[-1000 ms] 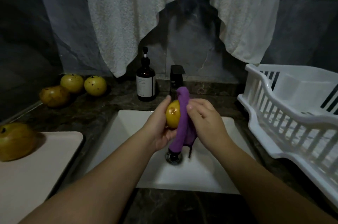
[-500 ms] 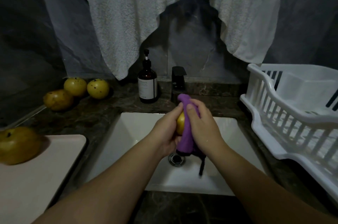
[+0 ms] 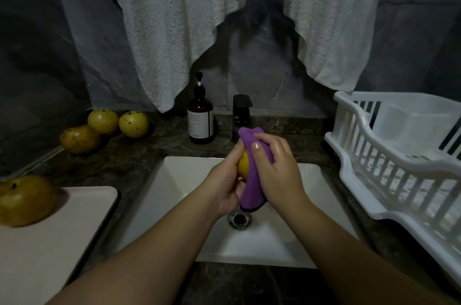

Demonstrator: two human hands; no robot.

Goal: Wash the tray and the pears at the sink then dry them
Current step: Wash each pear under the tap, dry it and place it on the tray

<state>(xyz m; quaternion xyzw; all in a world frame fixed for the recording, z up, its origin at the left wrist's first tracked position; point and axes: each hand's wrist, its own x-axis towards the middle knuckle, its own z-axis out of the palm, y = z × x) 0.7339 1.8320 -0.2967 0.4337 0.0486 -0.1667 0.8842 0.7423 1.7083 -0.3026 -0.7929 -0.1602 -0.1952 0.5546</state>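
Over the white sink (image 3: 174, 180) my left hand (image 3: 224, 180) grips a yellow pear (image 3: 243, 166), mostly hidden. My right hand (image 3: 277, 170) presses a purple cloth (image 3: 252, 190) around the pear's right side. A pale tray (image 3: 62, 242) lies on the counter at the left, with one pear (image 3: 25, 200) on its far corner. Three more pears (image 3: 104, 121) (image 3: 133, 124) (image 3: 79, 139) sit on the dark counter at the back left.
A brown soap pump bottle (image 3: 200, 120) and a black tap (image 3: 240, 110) stand behind the sink. A white dish rack (image 3: 399, 167) fills the right counter. A white towel (image 3: 224, 18) hangs on the wall above. The drain (image 3: 239, 220) lies below my hands.
The cloth has been wrapped further round the pear, so less of the fruit shows. Both hands stay together over the sink, and the cloth's hanging tail has drawn up.
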